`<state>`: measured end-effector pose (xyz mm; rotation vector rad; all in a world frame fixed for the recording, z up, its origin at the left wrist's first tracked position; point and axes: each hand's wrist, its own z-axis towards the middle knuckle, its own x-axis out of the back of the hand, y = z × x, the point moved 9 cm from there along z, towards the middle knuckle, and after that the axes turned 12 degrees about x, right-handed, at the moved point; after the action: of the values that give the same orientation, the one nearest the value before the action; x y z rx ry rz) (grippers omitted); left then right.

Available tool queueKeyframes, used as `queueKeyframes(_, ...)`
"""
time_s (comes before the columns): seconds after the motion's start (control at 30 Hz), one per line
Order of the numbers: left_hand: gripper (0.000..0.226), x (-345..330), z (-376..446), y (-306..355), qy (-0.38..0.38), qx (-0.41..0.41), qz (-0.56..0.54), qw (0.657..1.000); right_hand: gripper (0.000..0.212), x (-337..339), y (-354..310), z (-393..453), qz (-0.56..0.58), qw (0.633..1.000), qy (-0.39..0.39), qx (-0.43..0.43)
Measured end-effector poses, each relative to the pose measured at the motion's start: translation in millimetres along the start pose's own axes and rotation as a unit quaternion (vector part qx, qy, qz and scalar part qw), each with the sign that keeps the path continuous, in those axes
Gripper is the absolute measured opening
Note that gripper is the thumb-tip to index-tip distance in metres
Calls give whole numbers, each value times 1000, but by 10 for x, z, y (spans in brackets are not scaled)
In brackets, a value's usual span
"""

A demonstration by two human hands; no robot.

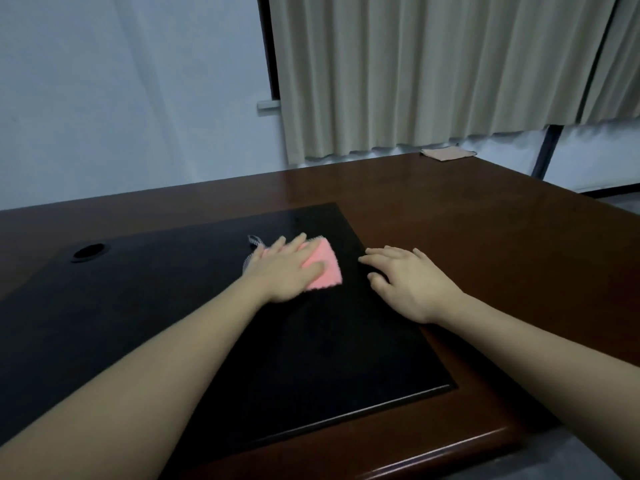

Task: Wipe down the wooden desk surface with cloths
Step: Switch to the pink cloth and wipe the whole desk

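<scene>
A dark wooden desk (485, 216) carries a large black inset panel (311, 358). On that panel lies a pink cloth (327, 268) with a grey patterned loop (254, 241) at its far left corner. My left hand (285, 268) presses flat on the cloth with straight fingers, covering its left half. My right hand (407, 282) rests flat on the panel's right edge, fingers spread, a short gap away from the cloth. A second, beige cloth (448, 154) lies at the desk's far right edge.
A round cable hole (88, 252) sits in the panel at the far left. Beige curtains (433, 71) hang behind the desk beside a pale wall (121, 91). The desk's rounded front right corner (485, 445) is near me.
</scene>
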<state>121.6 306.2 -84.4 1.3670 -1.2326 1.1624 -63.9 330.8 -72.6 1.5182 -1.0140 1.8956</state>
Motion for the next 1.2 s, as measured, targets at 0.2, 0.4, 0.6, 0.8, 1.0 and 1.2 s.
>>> queueKeyframes(0.2,60,25,185,91,9,31,-4,999,45,65,-31,4,5,1000,30,6)
queueKeyframes(0.4,55,-135,-712,228,-20,-55,11,998,46,32,-47,19,1,1000,16,8)
queueKeyframes(0.6,64,-215,-1388,34,-53,-90,21,994,47,8,-32,-11,9,1000,-16,3)
queueKeyframes(0.8,68,-81,-725,-252,-24,6,12,1000,48,1,-8,-7,16,1000,-19,1)
queueKeyframes(1.0,74,-19,-106,-36,10,67,36,997,47,0,29,-6,14,1000,-8,-2)
queueKeyframes(1.2,64,-55,-317,86,-8,13,27,1000,48,7,0,-8,19,1000,-12,0)
